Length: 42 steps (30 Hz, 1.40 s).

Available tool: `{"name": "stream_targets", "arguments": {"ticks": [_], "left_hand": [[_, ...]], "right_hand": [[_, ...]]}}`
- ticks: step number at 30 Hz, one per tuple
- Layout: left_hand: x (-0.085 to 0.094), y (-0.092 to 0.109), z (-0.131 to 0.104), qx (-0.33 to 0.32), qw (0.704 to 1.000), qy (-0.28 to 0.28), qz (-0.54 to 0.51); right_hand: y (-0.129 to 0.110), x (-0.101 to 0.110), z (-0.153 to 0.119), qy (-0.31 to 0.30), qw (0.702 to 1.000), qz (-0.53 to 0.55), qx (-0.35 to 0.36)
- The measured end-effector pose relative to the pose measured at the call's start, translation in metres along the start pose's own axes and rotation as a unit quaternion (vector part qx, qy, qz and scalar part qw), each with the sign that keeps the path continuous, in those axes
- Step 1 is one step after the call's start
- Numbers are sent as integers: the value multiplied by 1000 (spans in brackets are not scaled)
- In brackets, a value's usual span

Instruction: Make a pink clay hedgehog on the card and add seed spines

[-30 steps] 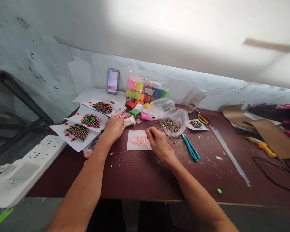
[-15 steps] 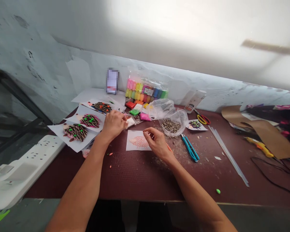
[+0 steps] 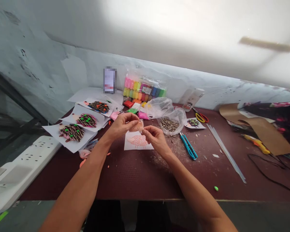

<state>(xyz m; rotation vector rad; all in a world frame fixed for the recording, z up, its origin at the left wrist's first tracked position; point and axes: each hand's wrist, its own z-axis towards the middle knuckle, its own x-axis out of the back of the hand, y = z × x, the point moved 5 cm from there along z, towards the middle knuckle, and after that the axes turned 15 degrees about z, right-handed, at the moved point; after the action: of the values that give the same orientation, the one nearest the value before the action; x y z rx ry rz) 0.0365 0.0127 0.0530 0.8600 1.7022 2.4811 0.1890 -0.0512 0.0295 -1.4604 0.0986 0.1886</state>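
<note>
Just above the drawing, my left hand pinches a small clear packet of peach-coloured modelling clay. On its near right corner, the thumb and fingertips of my right hand are closed. Beneath lies a white paper with a red-orange hedgehog drawing, partly covered by the hands. Behind it are a green clay packet and a magenta clay packet. To the left, sheets carry hedgehogs covered in dark striped seeds, one with green dots.
A bag of striped seeds, a blue utility knife and scissors sit to the right. Glue sticks and a yellow glue gun lie farther right. A power strip is at left; multicoloured clay stands behind.
My left hand has come right and nearer with the peach clay packet. My right hand has shifted slightly and now grips the packet's corner. The view has moved a little.
</note>
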Motion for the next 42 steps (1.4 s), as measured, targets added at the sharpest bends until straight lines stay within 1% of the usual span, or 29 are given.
{"name": "stream_targets", "arguments": {"ticks": [2, 4, 7, 10, 13, 15, 17, 22, 26, 29, 34, 39, 42], "left_hand": [[-4, -2, 0, 9, 999, -36, -21], [-9, -3, -2, 14, 996, -85, -32], [-14, -2, -5, 6, 991, -134, -22], [-16, 2, -8, 7, 986, -163, -19], [-17, 6, -10, 12, 982, -185, -25], [-16, 8, -11, 8, 981, -191, -27], [-16, 9, -11, -1, 981, -195, -23], [-12, 8, -13, -13, 983, -181, -9], [-13, 8, -14, -7, 983, -183, -1], [-16, 9, -14, -1, 983, -184, 24], [-18, 8, -10, 8, 985, -170, 26], [-20, 9, -9, 18, 981, -192, 32], [-21, 8, -10, 32, 982, -182, 28]], "right_hand": [[-2, 2, 0, 6, 1000, -10, 11], [-3, 4, 1, 20, 999, -39, 24], [-3, 7, 1, 28, 996, -82, 32], [-1, 7, 2, 5, 996, -90, 21], [0, 6, 2, -29, 997, -69, -16], [0, 7, 2, -43, 997, -46, -46], [0, 8, 3, -42, 997, -29, -60], [-4, 10, 4, -32, 999, -20, -36], [-5, 7, 3, -35, 998, -39, -28], [-5, 7, 3, -32, 998, -52, -17], [-5, 11, 4, -8, 995, -98, 17], [-3, 11, 5, -20, 996, -85, 3], [-3, 11, 5, -19, 996, -90, -12]]}}
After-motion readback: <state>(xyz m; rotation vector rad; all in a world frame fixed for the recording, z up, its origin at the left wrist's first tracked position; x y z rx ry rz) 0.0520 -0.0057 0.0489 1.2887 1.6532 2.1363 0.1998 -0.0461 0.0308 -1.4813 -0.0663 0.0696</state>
